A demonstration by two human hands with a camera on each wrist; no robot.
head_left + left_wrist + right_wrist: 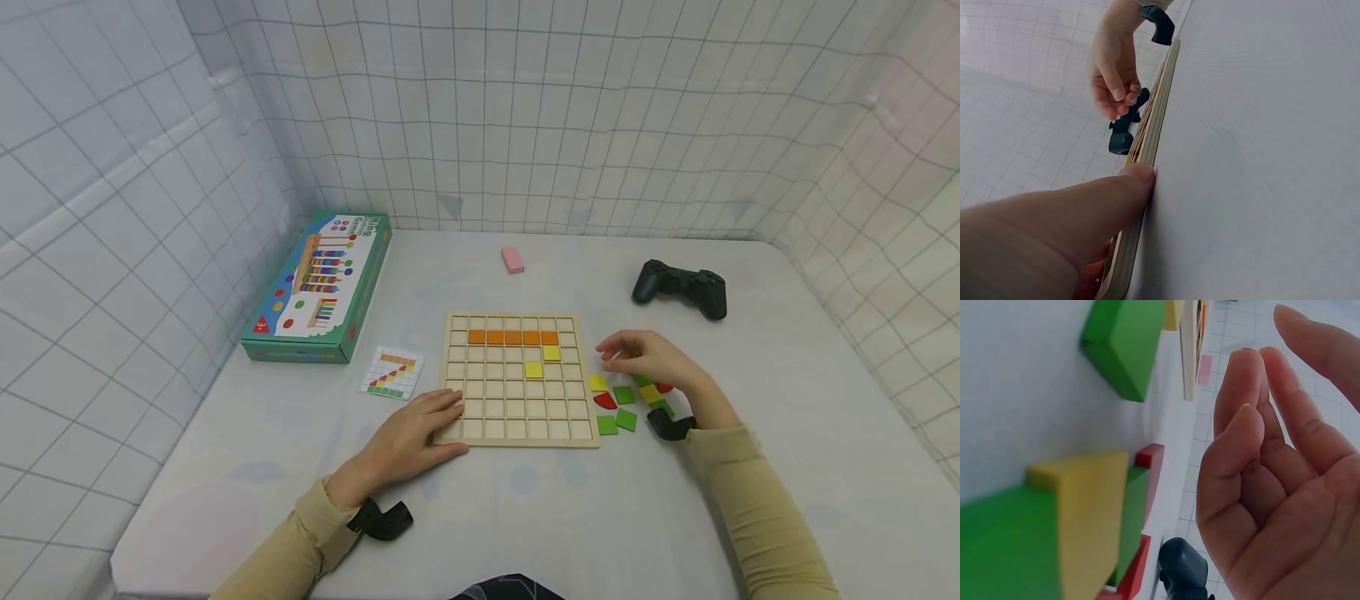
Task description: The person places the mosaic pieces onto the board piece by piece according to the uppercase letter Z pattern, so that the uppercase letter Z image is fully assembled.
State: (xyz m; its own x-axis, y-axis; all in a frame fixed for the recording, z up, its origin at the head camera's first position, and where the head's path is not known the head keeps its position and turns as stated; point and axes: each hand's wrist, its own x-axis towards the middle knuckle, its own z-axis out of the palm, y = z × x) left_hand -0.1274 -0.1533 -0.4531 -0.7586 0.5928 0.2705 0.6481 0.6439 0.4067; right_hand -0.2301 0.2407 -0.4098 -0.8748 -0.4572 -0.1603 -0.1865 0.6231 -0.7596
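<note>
My left hand [411, 429] holds the near left corner of a wooden grid board [517, 440], thumb along its front edge and fingers at its left side. Five orange squares [513, 337] make a row near the board's top; two yellow squares [533, 369] step down diagonally below their right end. My right hand [648, 360] hovers just right of the board, fingers loosely bent, nothing between them in the right wrist view. Beneath and beside it lie loose pieces: green squares [624, 395], a yellow tile [597, 382] and red rounded pieces [605, 401].
A pattern card [392, 372] lies left of the board, showing a coloured figure like a seven. Behind it stands a green game box [318, 287]. A pink block [513, 260] sits beyond the board, and a black game controller [680, 288] at the back right.
</note>
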